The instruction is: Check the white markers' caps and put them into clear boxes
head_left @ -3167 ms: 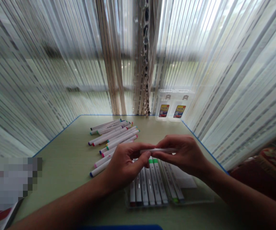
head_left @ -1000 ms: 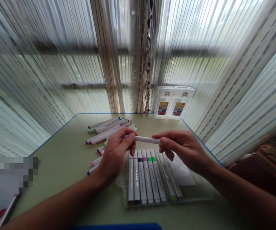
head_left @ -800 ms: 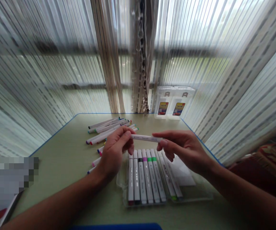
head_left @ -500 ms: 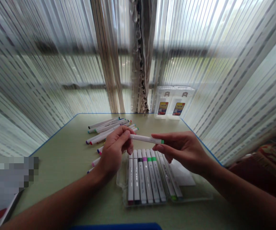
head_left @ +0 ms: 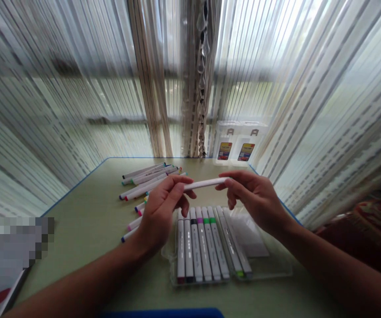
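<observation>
A white marker (head_left: 206, 183) is held level between my two hands, above the far edge of a clear plastic case. My left hand (head_left: 162, 205) pinches its left end between thumb and fingers. My right hand (head_left: 253, 196) grips the right end, and the fingertips hide the coloured tip there. Below, the open case (head_left: 263, 276) lies on the table, with a row of white markers (head_left: 201, 247) in its left part. Some of these carry black, purple or green bands. A white card (head_left: 250, 236) rests in the right part, under my right hand.
Loose markers (head_left: 147, 176) with coloured ends lie in a pile on the green table (head_left: 77, 229), left of my left hand. Two clear plastic boxes (head_left: 235, 145) stand at the back right. String curtains (head_left: 111, 97) hang behind the table.
The marker has risen slightly and its right end now tilts up. My right hand has moved up and its fingers now cover the green tip. My left hand still holds the other end.
</observation>
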Motion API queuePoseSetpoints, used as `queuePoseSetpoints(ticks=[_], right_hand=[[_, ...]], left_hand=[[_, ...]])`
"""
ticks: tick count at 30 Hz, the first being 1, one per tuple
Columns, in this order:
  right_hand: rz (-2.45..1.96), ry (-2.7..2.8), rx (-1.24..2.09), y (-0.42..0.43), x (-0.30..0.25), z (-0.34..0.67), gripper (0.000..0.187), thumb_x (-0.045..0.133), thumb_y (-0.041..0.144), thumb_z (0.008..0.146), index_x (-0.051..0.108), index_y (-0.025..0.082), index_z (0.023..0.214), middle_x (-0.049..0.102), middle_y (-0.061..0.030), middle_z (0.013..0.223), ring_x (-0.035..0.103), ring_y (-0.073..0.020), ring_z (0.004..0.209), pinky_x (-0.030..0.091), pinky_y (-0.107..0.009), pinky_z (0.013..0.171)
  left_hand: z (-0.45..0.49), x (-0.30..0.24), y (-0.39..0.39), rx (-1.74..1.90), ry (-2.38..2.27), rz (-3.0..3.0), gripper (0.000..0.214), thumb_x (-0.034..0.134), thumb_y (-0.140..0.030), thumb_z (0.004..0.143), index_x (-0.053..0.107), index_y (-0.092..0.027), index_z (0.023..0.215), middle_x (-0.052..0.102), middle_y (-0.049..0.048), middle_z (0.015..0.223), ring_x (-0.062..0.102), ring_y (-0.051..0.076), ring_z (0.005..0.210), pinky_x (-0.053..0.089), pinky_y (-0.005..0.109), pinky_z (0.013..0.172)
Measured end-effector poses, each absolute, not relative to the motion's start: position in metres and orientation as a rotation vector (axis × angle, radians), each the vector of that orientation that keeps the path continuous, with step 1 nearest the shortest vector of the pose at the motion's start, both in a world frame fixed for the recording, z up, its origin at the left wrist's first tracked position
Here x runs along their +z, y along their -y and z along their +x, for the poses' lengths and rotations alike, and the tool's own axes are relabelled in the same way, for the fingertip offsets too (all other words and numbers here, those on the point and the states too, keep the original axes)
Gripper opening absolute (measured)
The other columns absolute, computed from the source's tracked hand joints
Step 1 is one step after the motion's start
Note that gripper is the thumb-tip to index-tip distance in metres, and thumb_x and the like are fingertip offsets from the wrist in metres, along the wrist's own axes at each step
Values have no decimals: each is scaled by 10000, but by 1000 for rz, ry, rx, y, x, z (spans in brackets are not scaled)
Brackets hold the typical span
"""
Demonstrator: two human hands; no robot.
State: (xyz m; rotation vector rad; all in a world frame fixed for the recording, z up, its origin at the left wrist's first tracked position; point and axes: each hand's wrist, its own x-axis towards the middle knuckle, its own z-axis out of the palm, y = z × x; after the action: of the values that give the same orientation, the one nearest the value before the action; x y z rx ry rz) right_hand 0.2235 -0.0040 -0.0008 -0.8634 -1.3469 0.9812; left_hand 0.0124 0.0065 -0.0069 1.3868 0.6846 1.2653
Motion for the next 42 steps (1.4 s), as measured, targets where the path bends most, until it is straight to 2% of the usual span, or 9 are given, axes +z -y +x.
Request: queuePoseSetpoints(ticks=[7, 17, 29, 35, 39, 42], right_hand=[[-868, 1261, 1024, -6, -8, 231, 218, 714, 306, 866, 709, 146, 1014, 739, -54, 825, 550, -72, 476, 475, -214, 430], [-853, 1202, 1061, -6, -7, 231, 200, 729, 311, 835, 717, 161, 967, 722, -40, 784, 529, -77, 477, 470, -215, 426], [-901, 1343, 959, -2, -6, 231, 202, 774, 314, 796, 717, 144, 888, 711, -33, 701, 540, -81, 440, 458, -218, 410], [-1023, 1511, 868, 8, 0, 222, 265, 820, 368, 734, 747, 140, 847, 670, -13, 587, 544, -95, 428, 463, -208, 385], [-1063, 1659, 744, 12, -3, 221, 237, 834, 370, 725, 775, 166, 832, 712, -30, 628, 627, -134, 509, 518, -228, 458], [-1087, 1754, 612, 13, -3, 222, 232, 851, 370, 706, 785, 176, 815, 749, -48, 681, 673, -167, 560, 550, -253, 507]], left_hand=[[13, -2, -1, 1288, -689, 1477, 273, 498, -257, 958, 647, -123, 1143, 693, 75, 904, 553, 93, 545, 435, 253, 550], [12, -7, -2, 1306, -705, 1668, 297, 510, -261, 978, 634, -132, 1215, 710, 69, 941, 548, 77, 539, 477, 254, 548], [13, -7, -8, 1241, -828, 1613, 230, 594, -298, 932, 632, -123, 1076, 726, 70, 869, 563, 90, 547, 468, 229, 539], [13, -11, -5, 1171, -865, 1679, 198, 690, -316, 858, 622, -156, 952, 615, -8, 707, 552, 104, 556, 427, 211, 507], [14, -11, -1, 1126, -875, 1796, 173, 701, -315, 845, 630, -162, 879, 619, 2, 711, 568, 120, 601, 434, 216, 533], [14, -10, 0, 1068, -878, 1855, 188, 693, -340, 856, 659, -159, 893, 678, 38, 759, 614, 147, 647, 469, 239, 574]])
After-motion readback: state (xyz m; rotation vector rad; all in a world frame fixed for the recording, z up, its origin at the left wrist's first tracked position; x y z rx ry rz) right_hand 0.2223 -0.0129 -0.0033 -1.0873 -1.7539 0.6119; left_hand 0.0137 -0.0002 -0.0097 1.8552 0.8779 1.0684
